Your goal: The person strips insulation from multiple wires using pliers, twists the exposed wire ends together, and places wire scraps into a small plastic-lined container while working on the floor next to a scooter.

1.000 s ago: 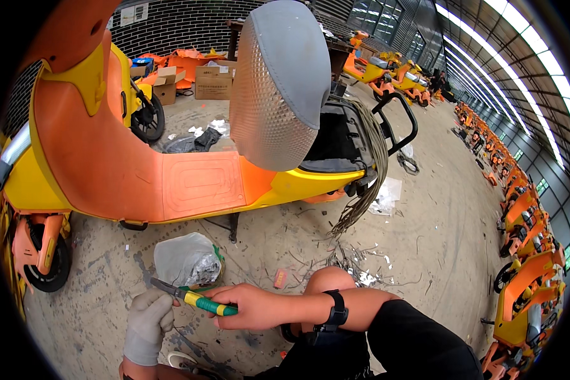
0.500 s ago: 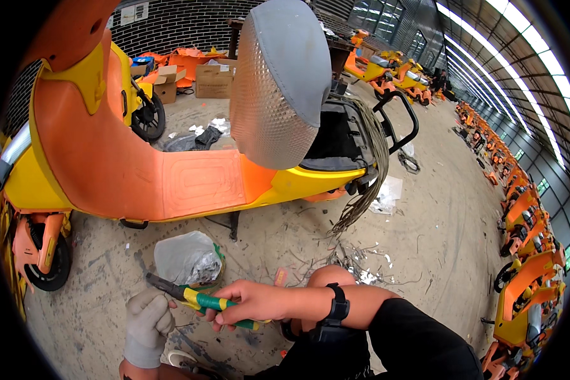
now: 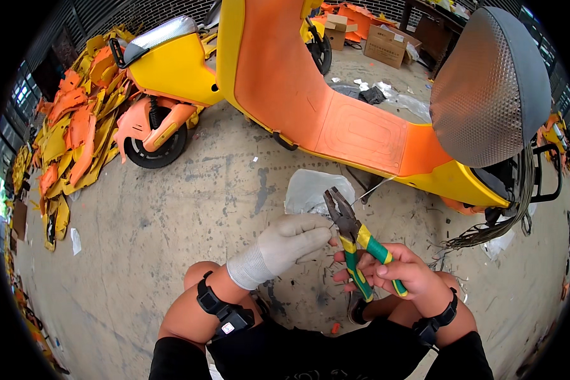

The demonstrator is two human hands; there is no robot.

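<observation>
Combination pliers (image 3: 343, 221) with green and yellow handles are in my bare right hand (image 3: 411, 269), jaws pointing away from me and slightly parted, handles spread. Close beside the jaws is my left hand (image 3: 278, 244) in a pale grey glove. Its fingers are pressed together at the tips, and whatever they pinch is too small to make out. A thin light strand (image 3: 375, 189) shows just beyond the jaws. Behind the pliers, a whitish translucent plastic bag (image 3: 307, 190) sits on the floor.
An orange and yellow scooter (image 3: 364, 136) stands ahead, with a silver-grey seat (image 3: 478, 88) tipped up and a bundle of wires (image 3: 503, 225) hanging at its rear. Orange and yellow panels (image 3: 79, 126) are heaped at the left. Cardboard boxes (image 3: 383, 47) stand behind.
The view has swung left, bringing the panel heap in. The pliers' handles have spread and the jaws now point farther forward. My left hand has gone from a fist to straighter, pressed-together fingers.
</observation>
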